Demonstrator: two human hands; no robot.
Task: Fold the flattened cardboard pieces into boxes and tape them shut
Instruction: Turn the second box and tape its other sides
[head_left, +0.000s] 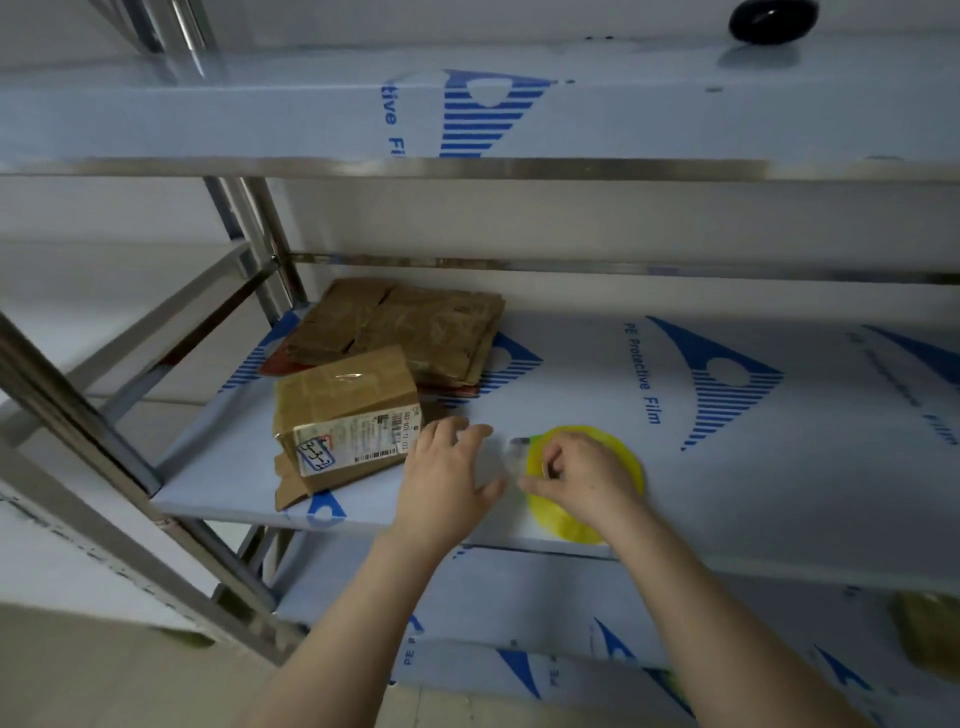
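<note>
Steel upright (78, 415), left edge of frame: slanted post of the rack. No role in the step.

Shelf (753, 493), centre band of frame: film-covered and slick-looking. Anything pushed on it may slide toward the front lip.

Box (345, 415), left of centre: folded up, top seam under clear tape, printed label on the near face. The near bottom flap splays loose at the shelf's front edge. Risk: a nudge from the neighbouring hand could tip it off the lip.

Flattened cardboard (415, 327), behind the box, upper centre-left: loose stack, not yet folded.

Left hand (447, 478), centre: fingers spread and fairly straight, gripping nothing that shows, just beside the box's right corner. Whether the thumb touches the tape cannot be told.

Tape strip (515, 457), between the hands: short, clear and hard to see. Risk: it may curl back and stick to itself, to skin or to the shelf film.

Tape roll (626, 457), right of centre: yellow, lying flat near the front lip. Risk: pulling sideways may drag it along rather than unwind it.

Right hand (582, 483), over the roll: fingers curled onto it, holding it down.
</note>
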